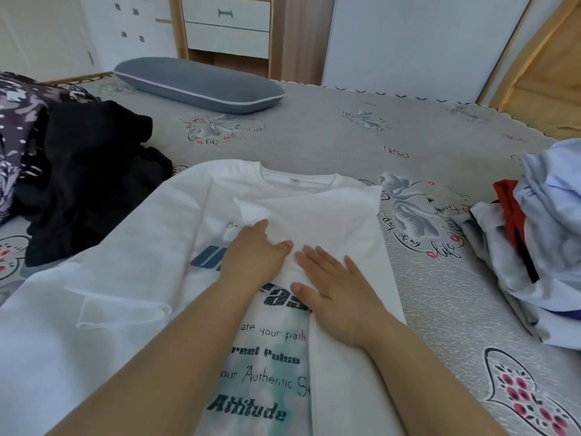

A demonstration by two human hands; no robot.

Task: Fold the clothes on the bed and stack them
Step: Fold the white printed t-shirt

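White T-shirt (132,234) spread on the bed (314,136), right side folded inward; right hand (339,297) and left hand (254,256) press flat, gripping nothing. Left side unfolded. Farther off, dark clothes (88,171) and pale clothes (547,247) await folding; no stack visible.

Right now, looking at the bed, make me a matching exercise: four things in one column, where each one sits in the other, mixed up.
Things:
1. white T-shirt
2. grey pillow
3. black garment
4. pale blue clothes heap

Places:
A. far side of the bed
B. right edge
C. under both hands
D. left, beside the patterned fabric

Pairs: 1-C, 2-A, 3-D, 4-B
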